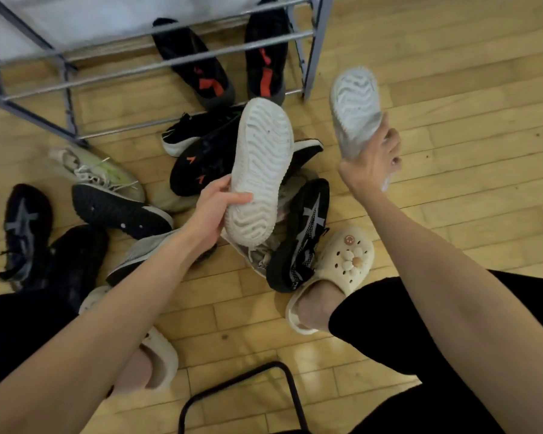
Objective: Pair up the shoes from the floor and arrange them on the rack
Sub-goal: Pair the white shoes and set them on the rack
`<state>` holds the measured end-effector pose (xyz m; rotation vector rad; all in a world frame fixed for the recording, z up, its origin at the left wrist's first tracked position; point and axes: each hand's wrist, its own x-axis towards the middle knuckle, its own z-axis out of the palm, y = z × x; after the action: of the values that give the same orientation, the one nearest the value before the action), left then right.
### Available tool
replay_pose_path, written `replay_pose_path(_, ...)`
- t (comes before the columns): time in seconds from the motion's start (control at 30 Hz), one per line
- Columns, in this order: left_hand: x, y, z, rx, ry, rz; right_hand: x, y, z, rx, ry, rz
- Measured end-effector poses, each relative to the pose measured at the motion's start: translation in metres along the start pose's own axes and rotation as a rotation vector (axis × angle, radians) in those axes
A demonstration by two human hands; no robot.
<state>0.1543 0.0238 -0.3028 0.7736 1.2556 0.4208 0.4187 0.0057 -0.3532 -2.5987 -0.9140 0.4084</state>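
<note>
Shoes lie in a loose heap point(232, 170) on the wooden floor point(452, 73) at the centre of the frame, and two white ones are lifted above it with their ribbed soles facing up. In the centre, the left hand point(212, 211) grips the heel end of one white shoe point(261, 164), thumb curled over the sole and fingers wrapped beneath it. At the upper right, the right hand point(375, 158) holds the second white shoe point(355, 108) by its heel end, fingers curled round it; this shoe is blurred. The two white shoes are apart from each other.

A grey metal rack point(157, 62) fills the upper left of the frame. A pair of black shoes with red marks point(229, 64) sits at its bottom level, toes pointing toward the camera. More dark shoes point(29, 233) lie at the left edge. The person's feet wear cream clogs point(342, 264), the right-hand one touching the heap.
</note>
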Motion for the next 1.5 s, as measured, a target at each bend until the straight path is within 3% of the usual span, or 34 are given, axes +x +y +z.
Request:
replay_pose_path(0.17,-0.021,0.018,-0.03,-0.093,0.115,0.013,-0.03,-0.06,-0.037,0.219,0.056,-0.411)
replay_pose_path(0.33,-0.05,0.035,-0.059,-0.26,0.258,-0.004,-0.092,-0.106,-0.05,0.507,0.019,-0.486)
replay_pose_path(0.5,-0.068,0.036,-0.088,-0.273,0.312,0.024,-0.145,-0.125,-0.032,0.648,-0.016,-0.282)
replay_pose_path(0.63,-0.077,0.036,-0.103,-0.244,0.337,0.005,-0.172,-0.135,-0.034,0.9,-0.025,-0.069)
replay_pose_path(0.8,-0.087,0.031,-0.106,-0.199,0.391,-0.021,-0.189,-0.126,-0.056,1.1,-0.156,0.064)
replay_pose_path(0.93,-0.096,0.028,-0.105,-0.215,0.41,-0.052,-0.202,-0.124,-0.077,1.11,-0.272,0.09)
replay_pose_path(1.03,-0.102,0.03,-0.104,-0.189,0.425,-0.031,-0.209,-0.132,-0.09,0.967,-0.382,0.259)
replay_pose_path(1.17,-0.103,0.031,-0.114,0.015,0.484,0.021,-0.211,-0.14,-0.106,1.024,-0.467,0.357)
replay_pose_path(1.3,-0.101,0.038,-0.132,0.527,0.575,0.122,-0.218,-0.15,-0.105,1.137,-0.526,0.352)
replay_pose_path(1.5,-0.083,0.054,-0.167,0.935,0.685,0.411,-0.204,-0.192,-0.071,0.953,-0.68,0.208)
